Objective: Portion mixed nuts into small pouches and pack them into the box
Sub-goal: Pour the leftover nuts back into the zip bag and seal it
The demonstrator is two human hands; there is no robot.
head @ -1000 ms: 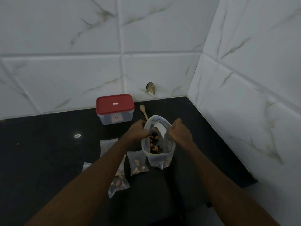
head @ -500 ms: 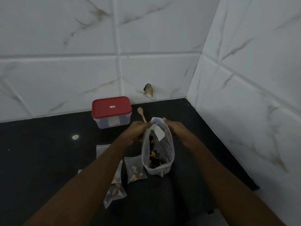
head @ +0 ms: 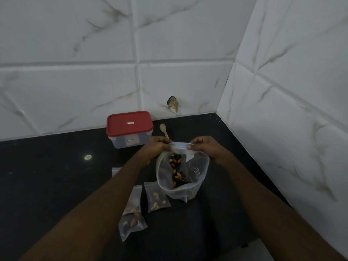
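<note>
left hand and right hand pinch the top of the big nut bag, standing on the counter beside a small pouch. best to squeeze along the whole strip.

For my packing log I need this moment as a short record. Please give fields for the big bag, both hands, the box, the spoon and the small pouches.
bag of mixed nuts: clear, upright, top edges held together
left hand: pinches the bag's top edge
right hand: pinches the same edge, other end
box: red lid on, by the wall behind the bag
wooden spoon: lies right of the box
small pouches: three with nuts, flat on the black counter, left of the bag
</note>
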